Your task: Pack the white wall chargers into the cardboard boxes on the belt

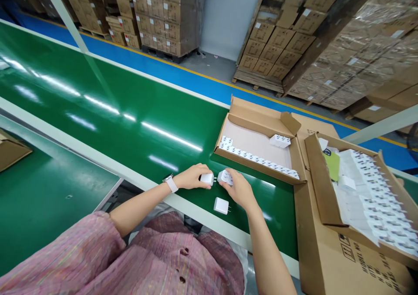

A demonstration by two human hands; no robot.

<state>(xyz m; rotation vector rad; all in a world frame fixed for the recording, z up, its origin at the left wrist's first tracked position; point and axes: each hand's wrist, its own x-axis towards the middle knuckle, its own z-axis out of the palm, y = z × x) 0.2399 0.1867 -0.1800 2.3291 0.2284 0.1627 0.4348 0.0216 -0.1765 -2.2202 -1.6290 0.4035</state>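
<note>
Stacked cartons stand beyond a blue floor strip, behind a long green table with pale edges. Close to the table's near edge, toward its right end, two bare hands work slightly apart: the left hand grips a white plug adapter between thumb and fingers, its prongs pointing toward at least one printed adapter clasped by the right hand; whether these pieces touch cannot be told. A loose adapter lies between the hands and the near edge, prongs to the right. By the table's far edge sits a shallow box, with a row of adapters along its near side and a small group toward its far right corner. To the right, a second box, resting on a large carton, holds many more. The step in hand appears to be handling adapters with both hands; the next move seems to call for a steady pinch and care around the prongs. Lettering on the large carton includes "MODEL NO", "QTY" and "N.W."; print on the adapters is too small to read.
</note>
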